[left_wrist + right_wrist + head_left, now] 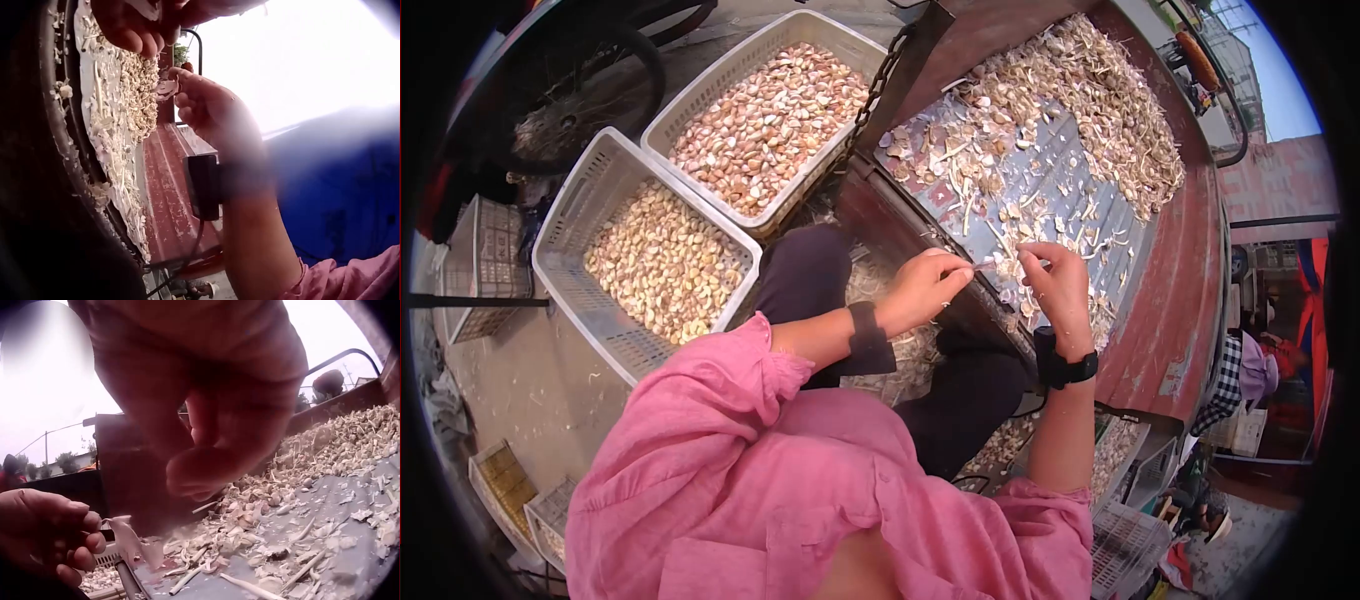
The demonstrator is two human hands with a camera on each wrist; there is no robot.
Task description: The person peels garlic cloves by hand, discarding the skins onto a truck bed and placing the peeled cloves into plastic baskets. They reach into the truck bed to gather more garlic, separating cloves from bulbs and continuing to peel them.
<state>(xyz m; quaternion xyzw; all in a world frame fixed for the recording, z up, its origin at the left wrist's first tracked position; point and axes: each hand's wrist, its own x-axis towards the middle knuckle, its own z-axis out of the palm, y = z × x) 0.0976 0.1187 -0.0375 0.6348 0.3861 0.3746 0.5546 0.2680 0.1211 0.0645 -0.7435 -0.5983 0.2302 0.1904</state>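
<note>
My left hand [922, 292] pinches a thin pale piece of garlic skin [984, 266] over the cart's near edge; the skin [129, 542] hangs from its fingertips in the right wrist view. A short gap to the right, my right hand [1058, 288] is raised above the cart bed with its fingers curled. In the left wrist view a pinkish-white flake [166, 89] shows at the fingertips of this right hand [215, 112]. Beneath both hands, loose skins and stalks [1000, 215] are scattered over the metal bed [1040, 150].
A crate of pinkish garlic cloves [775, 125] and a crate of paler cloves [662, 262] stand at the left. Garlic scraps [1115, 110] are heaped at the cart's far side. A chain [880, 85] hangs by the cart's corner. More crates [1125, 545] stand at lower right.
</note>
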